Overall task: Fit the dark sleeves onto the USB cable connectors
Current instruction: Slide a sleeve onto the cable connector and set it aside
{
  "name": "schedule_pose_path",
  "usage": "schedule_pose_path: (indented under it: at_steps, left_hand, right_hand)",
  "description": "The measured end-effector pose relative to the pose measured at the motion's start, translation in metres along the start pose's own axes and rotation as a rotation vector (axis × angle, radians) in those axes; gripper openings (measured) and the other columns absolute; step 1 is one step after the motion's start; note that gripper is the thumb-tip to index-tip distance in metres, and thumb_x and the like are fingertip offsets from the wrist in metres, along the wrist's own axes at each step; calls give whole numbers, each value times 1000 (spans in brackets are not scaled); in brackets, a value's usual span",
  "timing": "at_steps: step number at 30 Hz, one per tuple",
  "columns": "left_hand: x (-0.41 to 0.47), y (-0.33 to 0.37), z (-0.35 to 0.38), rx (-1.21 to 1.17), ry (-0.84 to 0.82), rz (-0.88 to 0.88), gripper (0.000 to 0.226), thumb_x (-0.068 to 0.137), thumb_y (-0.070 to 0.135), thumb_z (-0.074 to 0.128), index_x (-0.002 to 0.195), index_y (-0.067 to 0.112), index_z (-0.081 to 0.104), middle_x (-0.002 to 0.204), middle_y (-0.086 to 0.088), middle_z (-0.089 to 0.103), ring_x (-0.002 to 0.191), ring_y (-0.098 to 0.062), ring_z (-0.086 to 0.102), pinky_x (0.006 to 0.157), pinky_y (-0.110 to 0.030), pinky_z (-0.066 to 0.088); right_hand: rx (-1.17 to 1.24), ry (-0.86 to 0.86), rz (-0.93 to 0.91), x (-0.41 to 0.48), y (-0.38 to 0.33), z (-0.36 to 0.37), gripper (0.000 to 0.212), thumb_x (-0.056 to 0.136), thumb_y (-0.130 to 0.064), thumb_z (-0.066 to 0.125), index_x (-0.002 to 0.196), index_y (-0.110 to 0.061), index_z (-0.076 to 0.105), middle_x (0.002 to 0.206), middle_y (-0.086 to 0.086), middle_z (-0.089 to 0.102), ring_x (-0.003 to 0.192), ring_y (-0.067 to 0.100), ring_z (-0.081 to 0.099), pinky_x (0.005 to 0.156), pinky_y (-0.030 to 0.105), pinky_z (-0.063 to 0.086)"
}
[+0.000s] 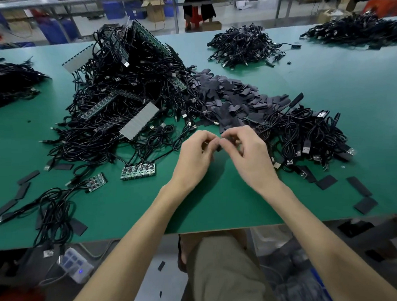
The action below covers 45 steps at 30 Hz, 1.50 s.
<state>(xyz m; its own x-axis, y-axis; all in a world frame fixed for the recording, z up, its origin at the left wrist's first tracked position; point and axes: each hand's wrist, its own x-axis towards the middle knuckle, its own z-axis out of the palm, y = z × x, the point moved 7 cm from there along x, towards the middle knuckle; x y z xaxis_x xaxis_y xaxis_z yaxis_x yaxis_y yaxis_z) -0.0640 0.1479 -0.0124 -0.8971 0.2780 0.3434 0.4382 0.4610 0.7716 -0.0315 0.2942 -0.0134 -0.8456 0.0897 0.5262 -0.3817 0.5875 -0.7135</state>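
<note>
Above the green bench mat (217,206), the left hand (196,156) and right hand (250,154) meet, curled fingertips pinching a small dark sleeve (219,147) lying left-to-right between them; any connector is hidden.

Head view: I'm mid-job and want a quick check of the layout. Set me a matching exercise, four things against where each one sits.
Things:
1. pile of dark sleeves
2. green circuit board panel
3. white power strip
4. open cardboard box

Places:
A. on the floor beyond the far edge of the green table
B. below the near table edge, at the left
C. on the table, just left of the left hand
D. on the table, beyond the right hand

Pairs: 1-D, 2-C, 3-B, 4-A.
</note>
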Motion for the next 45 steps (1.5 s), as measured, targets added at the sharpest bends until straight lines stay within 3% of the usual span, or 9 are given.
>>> schedule_pose_path:
  at_steps: [4,8,14,19,27,31,35,38,45]
  left_hand:
    - [-2,-4,0,-32,-21,-27,13,101,19,65,88,21,68,81,7,66,64,-4,61,66,-17,44]
    - [-8,3,-5,94,-15,-2,9,102,20,63,102,19,71,101,6,62,88,-6,60,80,-17,45]
    - [-28,-10,-67,618,106,-173,20,97,28,68,109,13,63,118,-6,49,117,-28,47,102,-47,43]
    - [-40,-50,-97,756,-250,-563,65,85,63,69,123,14,49,134,-12,32,129,-34,31,107,-57,39]
    - [-34,-17,-57,620,-253,-98,42,96,47,64,132,24,64,131,-1,57,122,-25,51,102,-37,43]
    - [-31,4,-39,494,-117,58,31,107,36,50,121,18,69,113,0,70,102,-26,61,87,-37,47]
    - [-26,7,-24,425,-91,72,24,107,31,51,111,18,70,94,4,71,90,-24,59,74,-32,37]
    - [-25,4,-24,351,-11,49,16,105,30,55,106,21,68,84,8,62,85,-20,55,70,-34,39]
    - [-28,4,-21,249,106,60,15,99,28,67,102,14,72,97,3,54,94,-16,53,75,-38,50]
  right_hand:
    - [114,-23,136,0,13,1,7,96,-23,70,90,-23,66,78,-4,63,68,3,51,67,21,45]
    - [165,40,184,-1,17,-5,10,97,-22,68,88,-23,63,74,-7,62,66,4,52,66,27,49]
    - [165,12,187,-1,15,-2,7,98,-15,65,100,-22,64,73,-5,55,62,5,46,63,22,44]
    - [152,-13,190,-2,14,-1,8,98,-14,64,101,-21,67,68,-15,51,59,4,45,59,15,40]
    - [150,-80,187,-2,10,3,14,98,-11,62,99,-22,70,81,6,65,73,29,61,70,39,54]
    - [81,-130,121,-3,5,6,22,97,-7,61,97,-23,75,88,-9,69,64,9,52,66,24,46]
    - [-3,-159,66,-4,-1,9,17,95,-7,65,102,-18,76,94,-12,63,80,2,59,73,7,39]
    - [8,-182,59,-5,-3,10,17,95,-5,65,105,-15,74,97,-10,62,79,-1,60,70,7,41]
    - [29,-210,86,-7,-6,11,8,91,-11,74,98,-14,73,92,-4,69,74,2,63,70,10,46]
